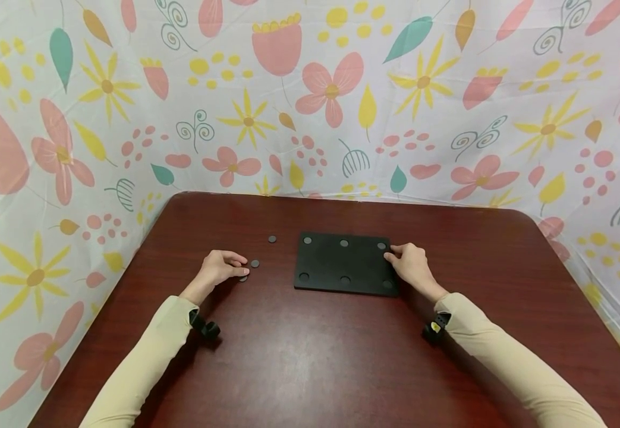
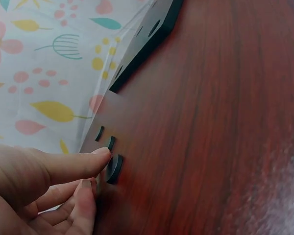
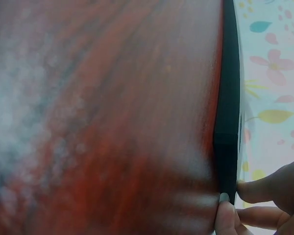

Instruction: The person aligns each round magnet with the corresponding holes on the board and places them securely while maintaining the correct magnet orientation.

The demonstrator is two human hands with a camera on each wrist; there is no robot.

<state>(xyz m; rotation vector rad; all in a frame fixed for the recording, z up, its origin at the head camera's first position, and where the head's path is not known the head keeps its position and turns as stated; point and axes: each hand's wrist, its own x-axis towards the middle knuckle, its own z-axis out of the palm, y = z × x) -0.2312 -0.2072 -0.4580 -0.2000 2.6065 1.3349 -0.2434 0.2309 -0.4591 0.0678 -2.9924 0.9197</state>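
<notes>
A flat black board [image 1: 346, 261] with round recesses lies on the table. Its far row shows lighter grey round discs [image 1: 344, 243], while the near-row recesses [image 1: 345, 280] look dark. My right hand [image 1: 412, 265] grips the board's right edge between thumb and fingers; the right wrist view shows fingertips on the side of the board [image 3: 227, 112]. To the left, my left hand [image 1: 219, 268] is beside the nearest loose disc [image 2: 114, 169], thumb and fingertips apart around its near side. Two more loose discs, a middle one [image 1: 255, 263] and a far one [image 1: 272, 239], lie beyond it.
The dark red wooden table [image 1: 310, 351] has rounded far corners. A patterned cloth [image 1: 310, 107] hangs close behind its far edge and along the sides. Both wrists carry a small black camera, left camera [image 1: 210, 330] and right camera [image 1: 431, 333].
</notes>
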